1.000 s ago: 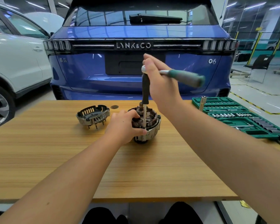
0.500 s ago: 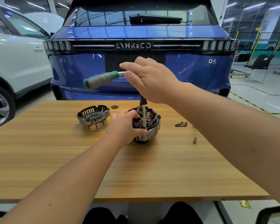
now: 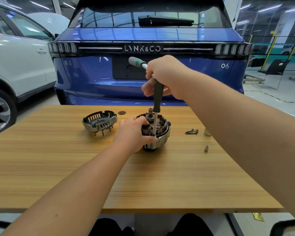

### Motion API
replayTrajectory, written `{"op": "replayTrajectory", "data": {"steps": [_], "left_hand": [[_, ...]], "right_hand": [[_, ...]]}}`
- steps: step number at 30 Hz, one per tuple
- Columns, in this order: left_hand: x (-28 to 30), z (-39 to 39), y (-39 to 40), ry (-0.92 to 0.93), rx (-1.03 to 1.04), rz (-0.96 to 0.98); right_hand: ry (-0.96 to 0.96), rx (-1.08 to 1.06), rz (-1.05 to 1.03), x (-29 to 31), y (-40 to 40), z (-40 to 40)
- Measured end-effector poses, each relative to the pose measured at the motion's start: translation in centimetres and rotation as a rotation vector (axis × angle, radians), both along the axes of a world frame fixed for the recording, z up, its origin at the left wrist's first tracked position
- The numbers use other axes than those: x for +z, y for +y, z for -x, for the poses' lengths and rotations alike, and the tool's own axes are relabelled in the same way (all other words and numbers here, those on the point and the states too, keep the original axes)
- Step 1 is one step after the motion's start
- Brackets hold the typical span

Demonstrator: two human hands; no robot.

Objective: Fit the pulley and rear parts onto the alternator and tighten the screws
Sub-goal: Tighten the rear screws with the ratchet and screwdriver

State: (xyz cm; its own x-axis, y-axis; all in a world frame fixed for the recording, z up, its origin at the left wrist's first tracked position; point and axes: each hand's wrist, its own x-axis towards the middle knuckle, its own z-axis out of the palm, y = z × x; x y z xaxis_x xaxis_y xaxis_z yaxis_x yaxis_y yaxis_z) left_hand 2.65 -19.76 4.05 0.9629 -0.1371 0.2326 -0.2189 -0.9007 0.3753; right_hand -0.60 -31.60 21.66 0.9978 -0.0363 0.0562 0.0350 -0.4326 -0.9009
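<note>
The alternator (image 3: 156, 132) stands on the bench (image 3: 109, 176) straight ahead, shaft up. The left hand (image 3: 134, 133) grips its near-left side. The right hand (image 3: 162, 75) grasps the ratchet (image 3: 136, 63) above; its extension (image 3: 155, 123) runs vertically down to a screw at the housing's front rim.

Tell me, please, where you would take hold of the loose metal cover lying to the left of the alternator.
Probably by its slotted side wall, from above. The cover rests on thin pins with its open side up, so fingers can hook over the rim and lift straight up. Approach from its left side, since the left hand and alternator crowd its right.
</note>
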Motion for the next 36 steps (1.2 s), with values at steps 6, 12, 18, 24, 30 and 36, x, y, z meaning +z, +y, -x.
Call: {"op": "replayTrajectory", "data": {"steps": [6, 12, 18, 24, 30, 36], "left_hand": [[0.1, -0.2, -0.2, 0.019, 0.021, 0.011], [0.2, -0.1, -0.2, 0.012, 0.015, 0.0], [0.3, 0.2, -0.1, 0.012, 0.009, 0.004], [0.1, 0.2, 0.0, -0.004, 0.008, 0.018], [0.1, 0.3, 0.0, -0.01, -0.002, 0.014], [0.0, 0.4, 0.0, -0.02, -0.001, 0.008]], "right_hand": [[0.082, -0.041, -0.886, -2.9, -0.9, -0.6], [-0.225, 0.041, -0.881, -5.8, -0.3, -1.3], [-0.765, 0.025, -0.128, -7.0, -0.9, -1.4], [-0.926, 0.006, 0.394, -6.7, -1.4, -1.8], [-0.948, -0.033, 0.986, -5.9, -1.3, -1.7], [-0.853, 0.0, 1.02, -4.3, -1.6, -1.4]]}}
